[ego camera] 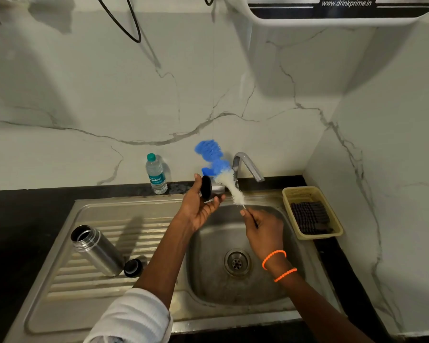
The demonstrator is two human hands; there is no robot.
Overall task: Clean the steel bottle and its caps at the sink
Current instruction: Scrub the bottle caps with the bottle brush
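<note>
The open steel bottle stands upright on the sink's ribbed drainboard, with a small black cap lying beside its base. Above the basin, my left hand holds a steel cap with a black inside. My right hand grips the thin handle of a bottle brush, whose white and blue bristles point up toward the cap and the tap. The brush is blurred.
The steel tap curves over the basin, which has a round drain. A plastic water bottle stands on the dark counter behind. A yellow basket holding a dark scrubber sits right of the sink.
</note>
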